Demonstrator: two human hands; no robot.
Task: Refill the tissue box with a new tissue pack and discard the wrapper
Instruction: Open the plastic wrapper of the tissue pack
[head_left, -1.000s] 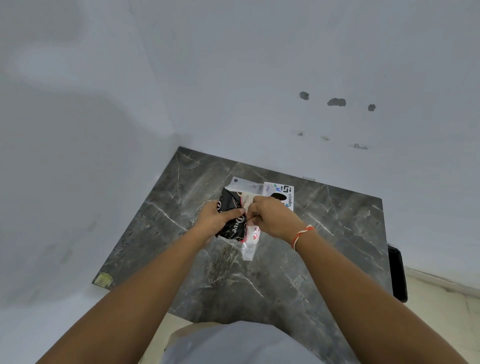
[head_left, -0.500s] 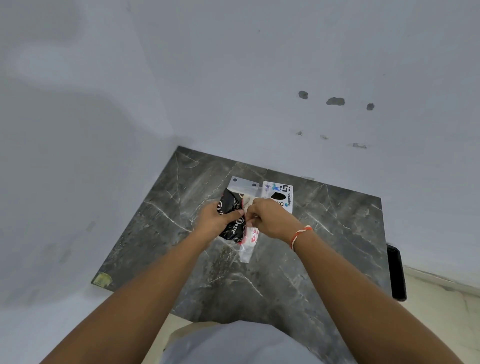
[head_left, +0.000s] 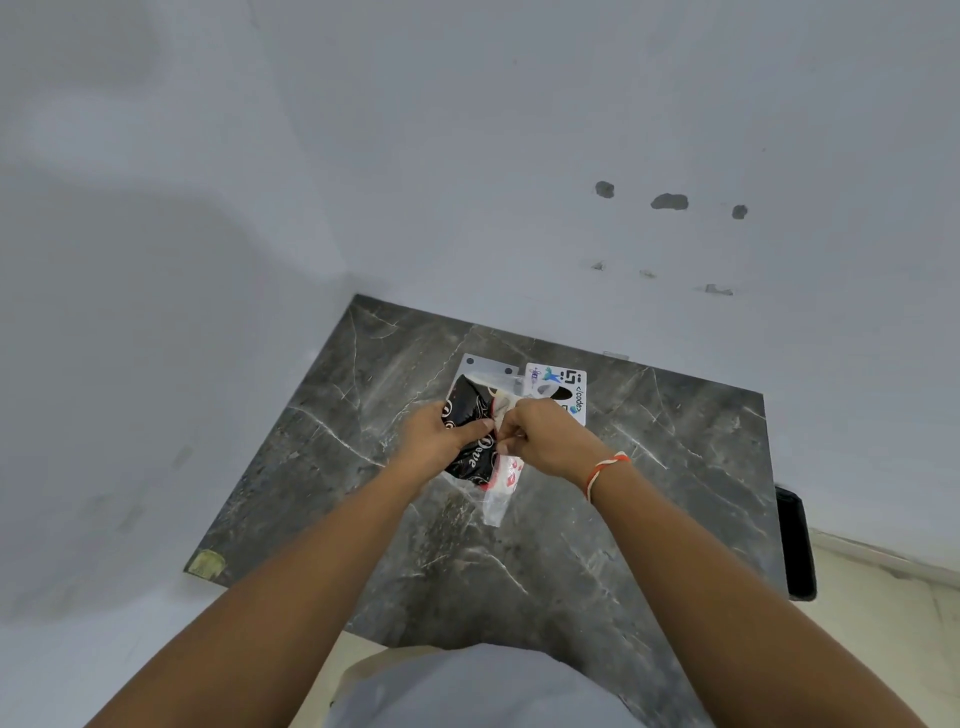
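A black tissue pack (head_left: 470, 441) with white lettering and a clear plastic wrapper is held above the dark marble table (head_left: 649, 493). My left hand (head_left: 436, 441) grips the pack's left side. My right hand (head_left: 545, 441) pinches the wrapper at the pack's right edge, fingers closed. A loose strip of clear wrapper with red print (head_left: 501, 491) hangs down below my right hand. Behind the hands lies a white tissue box (head_left: 563, 387) with colourful print and a dark oval slot, partly hidden by my right hand.
The table sits in a corner with grey walls at its left and back. A black object (head_left: 795, 540) stands past the table's right edge. A yellowish sticker (head_left: 207, 563) marks the near left corner. A red and white thread circles my right wrist (head_left: 605, 467).
Both hands stay at the pack with only slight shifts of the fingers. The hanging wrapper strip sits in much the same place.
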